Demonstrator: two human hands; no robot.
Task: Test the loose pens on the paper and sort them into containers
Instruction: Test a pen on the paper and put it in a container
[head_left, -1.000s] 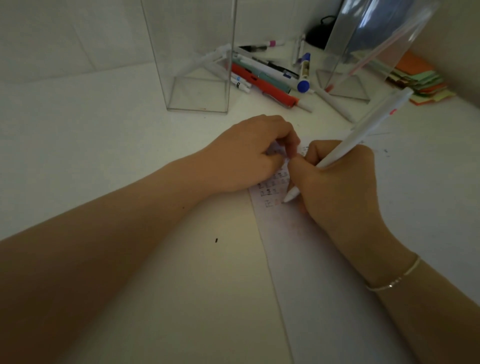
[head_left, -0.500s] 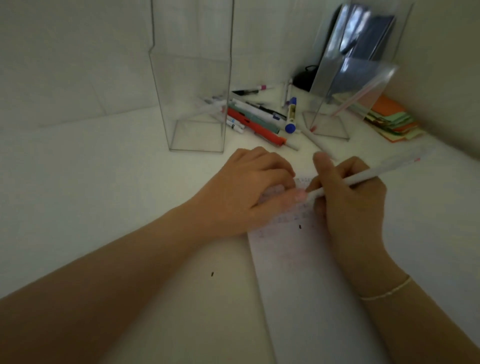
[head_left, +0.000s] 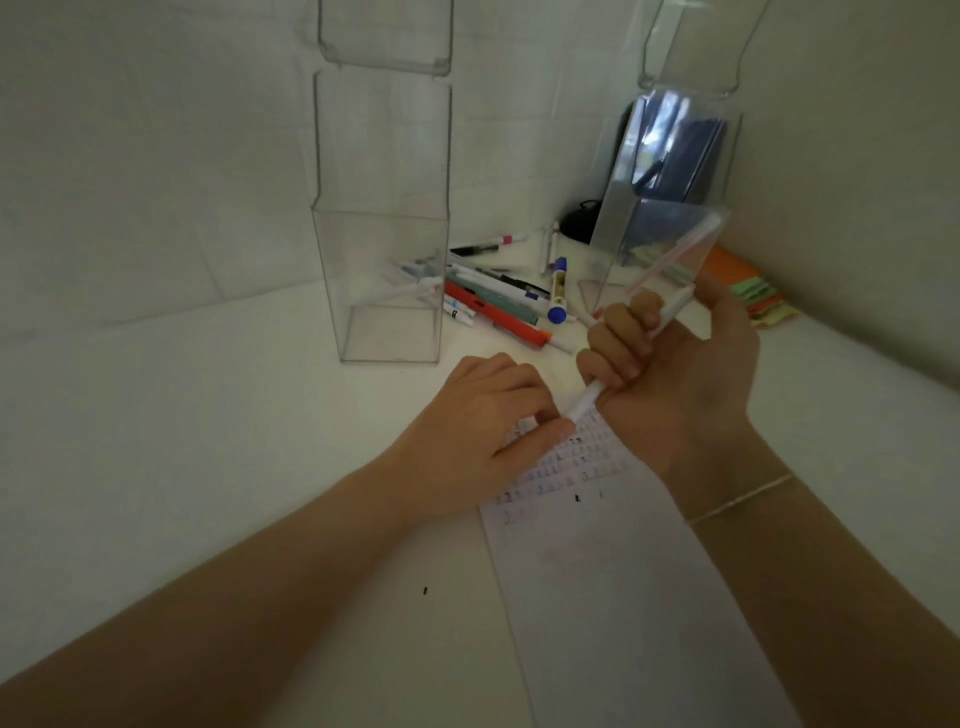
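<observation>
Your right hand (head_left: 670, 374) has lifted the white pen (head_left: 631, 358) off the paper (head_left: 623, 571), fingers wrapped round its barrel with the tip now pointing down at your left hand (head_left: 483, 436). That hand's grip stays curled, its thumb and fingertips meeting the pen's tip above the test marks. The writing test looks finished, so this pen is probably ready for the left container (head_left: 384, 218) or the right container (head_left: 670, 223), while the loose pens (head_left: 498, 306) wait on the bench (head_left: 208, 415) between them.
</observation>
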